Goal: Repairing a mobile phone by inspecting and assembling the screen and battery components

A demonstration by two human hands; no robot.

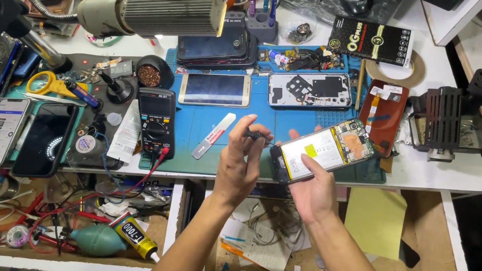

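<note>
Phone repair is mid-way: the right hand (pixel 312 192) grips one opened phone (pixel 324 150), back cover off and battery showing, above the near edge of the counter (pixel 441 177). The left hand (pixel 239 164) pinches a small dark tool (pixel 258 136) just left of it. Judging by this, the tip must next meet the phone precisely. Three more phones lie far on the blue mat (pixel 241 132), two at left.

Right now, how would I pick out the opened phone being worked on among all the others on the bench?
Start at the blue mat in the middle of the bench. At its front edge the right hand holds the opened phone tilted above the mat. Unlike the phones lying flat, it is lifted, showing its pale battery and circuit boards.
</note>
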